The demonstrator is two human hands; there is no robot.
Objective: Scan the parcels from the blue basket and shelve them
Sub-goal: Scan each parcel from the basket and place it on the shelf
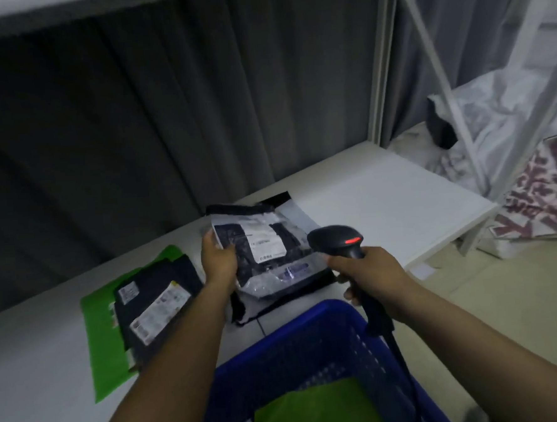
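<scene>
From the head view, the left hand (217,258) curls its fingers on the edge of a clear-wrapped parcel (266,250), tilting its label toward the scanner (341,243) clamped in the right hand (369,275), over the shelf (384,198) beyond the blue basket (311,345).

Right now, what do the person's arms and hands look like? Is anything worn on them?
The left hand and the right hand are bare: no gloves, no ring or watch visible. Both forearms are bare as well; no sleeve shows in the picture.
</scene>
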